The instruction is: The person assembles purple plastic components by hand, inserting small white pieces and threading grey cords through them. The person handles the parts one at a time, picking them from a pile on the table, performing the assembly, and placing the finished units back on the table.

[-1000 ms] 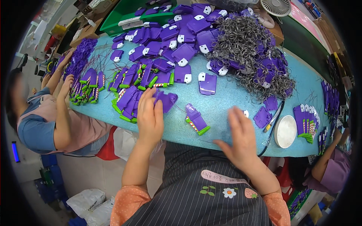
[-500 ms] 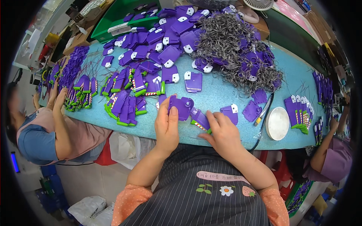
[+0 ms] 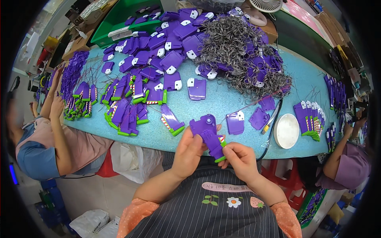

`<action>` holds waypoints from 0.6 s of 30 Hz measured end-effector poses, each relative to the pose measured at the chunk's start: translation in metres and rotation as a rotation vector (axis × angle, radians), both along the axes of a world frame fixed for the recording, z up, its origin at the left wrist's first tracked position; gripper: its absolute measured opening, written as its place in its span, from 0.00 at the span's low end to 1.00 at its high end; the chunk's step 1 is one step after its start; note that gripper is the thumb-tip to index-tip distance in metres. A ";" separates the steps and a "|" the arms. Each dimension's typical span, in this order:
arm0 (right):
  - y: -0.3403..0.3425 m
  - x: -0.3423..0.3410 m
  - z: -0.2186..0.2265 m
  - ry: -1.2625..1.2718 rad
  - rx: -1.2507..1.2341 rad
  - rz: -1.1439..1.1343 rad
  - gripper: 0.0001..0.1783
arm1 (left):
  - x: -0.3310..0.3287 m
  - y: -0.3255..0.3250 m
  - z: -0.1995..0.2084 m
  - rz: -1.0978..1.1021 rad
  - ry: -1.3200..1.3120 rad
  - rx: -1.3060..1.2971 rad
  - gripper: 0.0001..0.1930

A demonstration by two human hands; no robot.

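Blue-green table [image 3: 216, 105], heap of grey rings [image 3: 234, 51] at upper centre, apparently kept back to leave working room. At lower centre, close to the apron [image 3: 186, 210], purple plate [image 3: 205, 126] and green-edged piece [image 3: 217, 151] meet. Left hand [image 3: 185, 155] grips the plate between thumb and fingers, likely for steadiness; right hand [image 3: 240, 160] pinches the piece's green edge, thumb against fingertips. Whether they interlock: cannot tell, fingers obscure it.

White fan [image 3: 266, 4], red stool [image 3: 288, 179]
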State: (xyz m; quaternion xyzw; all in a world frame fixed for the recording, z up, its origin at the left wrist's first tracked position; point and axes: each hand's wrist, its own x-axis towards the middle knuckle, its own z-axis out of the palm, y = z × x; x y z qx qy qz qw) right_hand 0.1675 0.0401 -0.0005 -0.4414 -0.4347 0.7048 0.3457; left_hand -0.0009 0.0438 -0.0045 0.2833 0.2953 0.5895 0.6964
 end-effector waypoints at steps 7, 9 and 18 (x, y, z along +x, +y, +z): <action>0.018 0.024 0.007 -0.157 0.206 -0.160 0.16 | -0.003 -0.005 0.002 -0.076 0.194 -0.117 0.17; 0.041 0.028 0.014 -0.038 0.147 -0.254 0.19 | -0.005 -0.011 0.006 -0.188 0.296 -0.187 0.16; 0.041 0.004 0.040 -0.228 0.412 -0.225 0.12 | 0.003 -0.017 0.004 -0.321 0.205 -0.282 0.16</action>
